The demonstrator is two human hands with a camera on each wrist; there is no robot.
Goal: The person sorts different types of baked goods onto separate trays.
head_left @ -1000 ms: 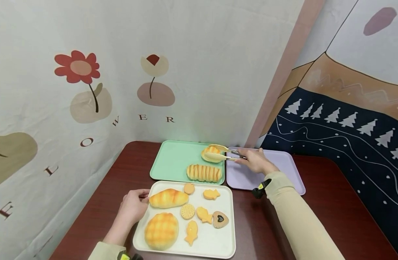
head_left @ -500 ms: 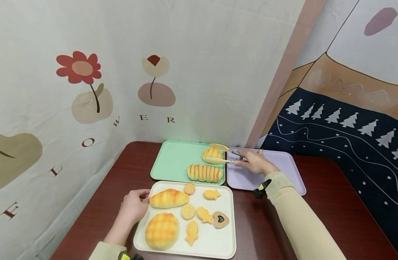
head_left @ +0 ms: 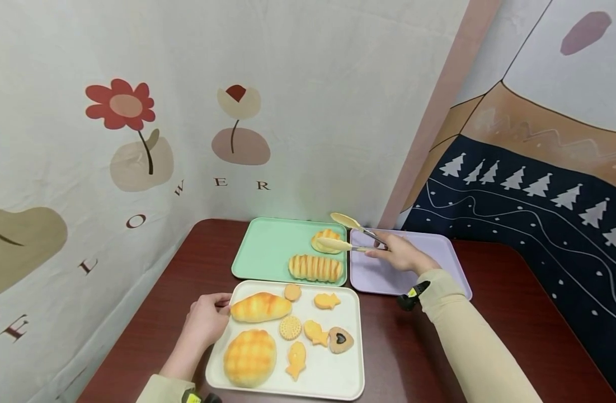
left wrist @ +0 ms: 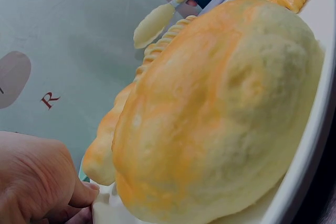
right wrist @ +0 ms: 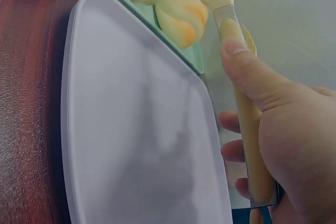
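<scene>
My right hand (head_left: 400, 253) grips the tongs (head_left: 336, 244), metal with cream tips, above the left part of the lilac tray (head_left: 441, 263). The tong arms stand spread with nothing between them; the lower tip overlaps a small round bread roll (head_left: 325, 233) in the head view. This roll lies on the mint-green tray (head_left: 267, 252), behind a ridged loaf (head_left: 315, 268). My left hand (head_left: 207, 318) pinches the left rim of the white tray (head_left: 333, 375), its thumb (left wrist: 84, 192) on the edge. Close to it on that tray lies a long bread (head_left: 261, 307).
Also on the white tray are a large round bun (head_left: 250, 358), fish-shaped biscuits (head_left: 296, 360), round biscuits (head_left: 290, 328) and a heart biscuit (head_left: 341, 340). The trays stand close together on a dark red-brown table (head_left: 403, 347). Printed fabric (head_left: 308, 112) hangs right behind the table.
The tongs have spread apart and risen off the small round roll, which stays on the green tray. My right hand has shifted slightly right. The left hand has not moved.
</scene>
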